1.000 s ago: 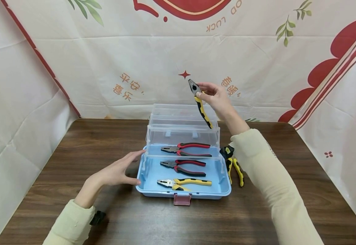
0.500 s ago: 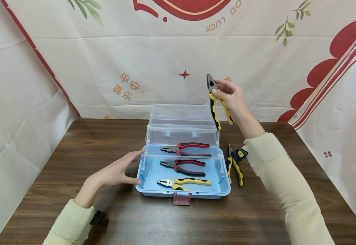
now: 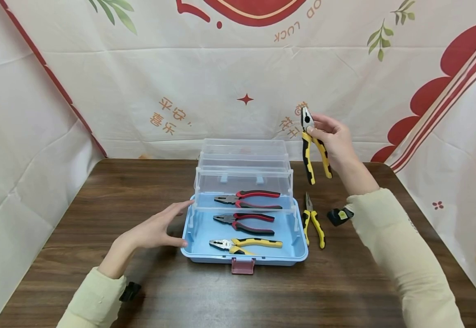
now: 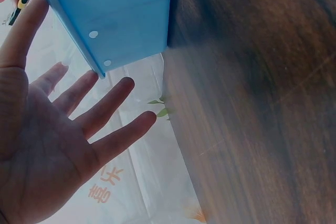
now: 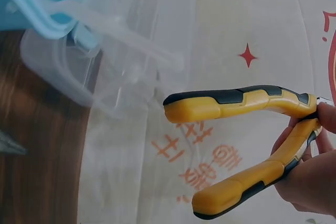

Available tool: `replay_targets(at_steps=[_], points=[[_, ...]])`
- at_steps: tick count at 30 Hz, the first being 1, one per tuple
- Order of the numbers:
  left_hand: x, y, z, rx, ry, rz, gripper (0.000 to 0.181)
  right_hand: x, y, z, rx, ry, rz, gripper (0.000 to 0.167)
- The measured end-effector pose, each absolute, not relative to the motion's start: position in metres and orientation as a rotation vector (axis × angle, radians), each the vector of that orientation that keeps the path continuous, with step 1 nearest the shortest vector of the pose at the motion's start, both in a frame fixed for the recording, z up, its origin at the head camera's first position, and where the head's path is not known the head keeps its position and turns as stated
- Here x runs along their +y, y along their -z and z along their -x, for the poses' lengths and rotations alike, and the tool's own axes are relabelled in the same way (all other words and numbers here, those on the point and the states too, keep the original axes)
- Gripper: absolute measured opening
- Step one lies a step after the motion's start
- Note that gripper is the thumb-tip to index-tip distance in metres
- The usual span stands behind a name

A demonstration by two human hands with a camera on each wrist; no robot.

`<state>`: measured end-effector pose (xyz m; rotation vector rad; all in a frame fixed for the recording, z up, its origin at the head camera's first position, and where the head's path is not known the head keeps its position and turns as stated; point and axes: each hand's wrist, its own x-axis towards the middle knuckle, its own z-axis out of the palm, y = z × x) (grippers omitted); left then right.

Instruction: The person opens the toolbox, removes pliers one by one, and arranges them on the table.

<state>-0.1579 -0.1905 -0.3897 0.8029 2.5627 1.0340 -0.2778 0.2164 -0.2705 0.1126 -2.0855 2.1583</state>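
In the head view my right hand (image 3: pixel 336 139) pinches yellow-and-black combination pliers (image 3: pixel 306 157) near the pivot, jaws up and handles spread downward, above the table's back right. The right wrist view shows their handles (image 5: pixel 241 190) apart. At the left side of a blue toolbox (image 3: pixel 291 262), my left hand (image 3: pixel 156 230) rests with thumb and fingertips at the rim; its fingers look straight in the left wrist view. Inside the box lie two red-and-black pliers (image 3: pixel 258 230) and one yellow-and-black pair (image 3: pixel 258 243).
Clear plastic trays and the lid (image 3: pixel 243 157) stand raised at the toolbox's back. Yellow-and-black long-nose pliers (image 3: pixel 314 223) lie on the brown wooden table (image 3: pixel 172 291), right of the box. A printed cloth (image 3: pixel 139 82) hangs behind the table.
My right hand has moved right and slightly down with the combination pliers, away from above the trays. The long-nose pliers on the table have come into full view. My left hand has stayed put.
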Motion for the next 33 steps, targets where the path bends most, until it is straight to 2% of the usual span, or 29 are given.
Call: replay_targets(at_steps=[14,24,33], points=[[-0.19,0.392,0.158,2.566,-1.038,-0.8,0.091,0.252,0.299,0.266,-2.184,-2.122,0.09,0.043],[-0.191,0.392,0.159,2.571,-1.032,-0.845,0.091,0.276,0.328,0.255,-2.41,-1.926,0.226,0.056],[-0.19,0.391,0.158,2.568,-1.044,-0.829,0.091,0.293,0.353,0.243,-2.318,-2.124,0.318,0.054]])
